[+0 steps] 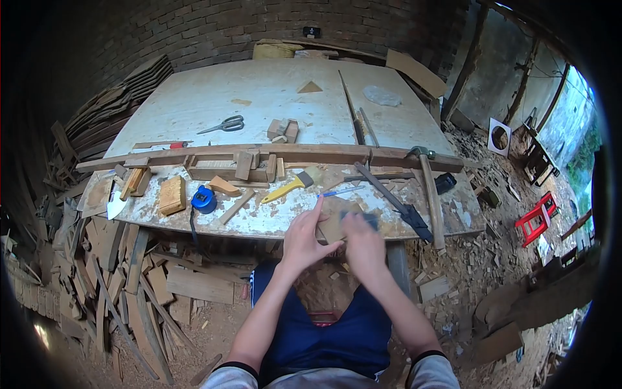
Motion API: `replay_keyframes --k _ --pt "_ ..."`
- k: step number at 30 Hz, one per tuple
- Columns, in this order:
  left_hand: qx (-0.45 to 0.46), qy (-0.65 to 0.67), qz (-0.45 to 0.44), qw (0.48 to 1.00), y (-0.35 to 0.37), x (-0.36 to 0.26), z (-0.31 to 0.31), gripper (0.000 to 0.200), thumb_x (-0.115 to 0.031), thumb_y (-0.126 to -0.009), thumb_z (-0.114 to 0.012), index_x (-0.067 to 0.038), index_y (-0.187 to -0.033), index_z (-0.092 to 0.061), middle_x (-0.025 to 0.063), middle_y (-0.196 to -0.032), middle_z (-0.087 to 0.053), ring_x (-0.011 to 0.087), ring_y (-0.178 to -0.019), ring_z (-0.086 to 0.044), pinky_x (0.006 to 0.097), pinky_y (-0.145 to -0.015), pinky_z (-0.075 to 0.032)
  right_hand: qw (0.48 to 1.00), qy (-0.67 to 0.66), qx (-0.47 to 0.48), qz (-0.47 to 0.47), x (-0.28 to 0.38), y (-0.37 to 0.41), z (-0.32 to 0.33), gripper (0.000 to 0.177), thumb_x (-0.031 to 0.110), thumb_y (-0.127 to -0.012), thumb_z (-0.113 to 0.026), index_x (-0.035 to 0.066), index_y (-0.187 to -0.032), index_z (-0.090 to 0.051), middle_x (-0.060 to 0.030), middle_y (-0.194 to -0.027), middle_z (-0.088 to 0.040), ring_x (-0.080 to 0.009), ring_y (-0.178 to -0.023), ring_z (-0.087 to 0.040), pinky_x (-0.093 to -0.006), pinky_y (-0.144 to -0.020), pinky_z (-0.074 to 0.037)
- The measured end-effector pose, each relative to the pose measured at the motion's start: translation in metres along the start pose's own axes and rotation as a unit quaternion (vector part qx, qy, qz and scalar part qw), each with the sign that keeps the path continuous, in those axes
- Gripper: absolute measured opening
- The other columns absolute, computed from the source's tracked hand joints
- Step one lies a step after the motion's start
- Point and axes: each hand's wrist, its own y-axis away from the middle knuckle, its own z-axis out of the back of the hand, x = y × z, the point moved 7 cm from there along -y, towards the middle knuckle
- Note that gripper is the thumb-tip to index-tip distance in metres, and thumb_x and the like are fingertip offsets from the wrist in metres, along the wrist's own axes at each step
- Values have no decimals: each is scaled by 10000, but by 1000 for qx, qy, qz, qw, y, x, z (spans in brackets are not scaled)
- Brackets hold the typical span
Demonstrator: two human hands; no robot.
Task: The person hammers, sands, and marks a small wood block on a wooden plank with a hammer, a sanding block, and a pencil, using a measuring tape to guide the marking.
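Observation:
My left hand rests at the front edge of the workbench, thumb and index finger spread around the near left side of a flat brown wooden piece. My right hand, blurred by motion, has its fingers bent over a dark grey flat pad at the right of that piece. Just beyond the hands lies a blue pen-like tool. A yellow-handled brush is to the left of it. The underside of the wooden piece is hidden.
A blue tape measure and wood blocks lie on the left. A long wooden rail crosses the bench. At the right are a dark clamp-like tool and a hammer. Scissors lie beyond the rail.

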Motion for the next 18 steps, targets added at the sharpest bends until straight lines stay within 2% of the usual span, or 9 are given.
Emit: replay_keyframes --k 1,2,5,7,10,13,14,17,18 --pt "0 -1 -1 1000 1 2 0 1260 -276 -684 -1015 -54 -1741 -367 107 -1172 -769 328 -1125 -715 457 -1029 -564 998 -26 -12 60 16 12 0 302 37 -962 -656 -5 -1244 -754 -227 -1355 -773 -420 -1294 -732 -499 -1056 -613" --pt "0 -1 -3 1000 1 4 -1 1267 -284 -683 -1019 -56 -1743 -365 106 -1174 -768 328 -1125 -714 456 -1032 -563 995 -65 7 73 19 15 0 308 39 -973 -646 2 -1258 -757 -225 -1335 -780 -416 -1309 -724 -504 -1052 -613" --pt "0 -17 -1 1000 1 -1 -1 1272 -283 -681 -1020 -68 -1748 -362 102 -1181 -765 324 -1132 -713 455 -1039 -562 997 -65 -29 9 -32 -7 2 302 37 -973 -637 -1 -1246 -760 -225 -1327 -783 -419 -1303 -726 -505 -1050 -614" --pt "-4 -16 4 1000 -1 -2 -3 1269 -275 -682 -1017 -77 -1750 -362 100 -1187 -764 323 -1138 -711 456 -1041 -561 999 24 -16 -19 -16 -5 2 291 35 -953 -638 3 -1211 -767 -233 -1337 -775 -417 -1302 -726 -506 -1030 -626" --pt "1 -1 10 1000 0 5 -2 1264 -268 -684 -1015 -85 -1751 -361 96 -1194 -765 325 -1147 -709 459 -1044 -559 992 -61 -2 111 29 20 -2 306 19 -935 -641 30 -1211 -773 -221 -1323 -781 -414 -1282 -734 -514 -1001 -635" --pt "2 -5 7 1000 2 2 -1 1264 -266 -685 -1014 -87 -1750 -358 93 -1195 -766 329 -1150 -708 463 -1047 -557 994 -102 -2 31 -27 -7 3 308 32 -953 -646 41 -1231 -778 -199 -1322 -786 -400 -1289 -735 -514 -994 -636" --pt "-1 -7 5 1000 2 0 -3 1266 -268 -684 -1015 -88 -1751 -356 91 -1193 -766 330 -1149 -708 465 -1048 -556 997 -74 -11 -16 -40 -13 7 311 37 -961 -642 47 -1235 -788 -179 -1333 -784 -372 -1288 -739 -503 -1011 -627" --pt "-2 -6 -1 1000 1 5 -4 1272 -281 -685 -1017 -90 -1752 -352 88 -1190 -767 331 -1148 -707 467 -1049 -556 998 -24 -27 48 7 15 -2 301 39 -964 -639 51 -1217 -800 -169 -1335 -785 -348 -1281 -743 -492 -1033 -616" --pt "4 -3 0 1000 2 5 -3 1274 -287 -686 -1018 -91 -1753 -351 87 -1190 -767 331 -1148 -707 467 -1049 -556 989 -74 -20 124 25 23 3 315 31 -965 -632 52 -1231 -798 -173 -1341 -782 -361 -1254 -749 -491 -1049 -609"
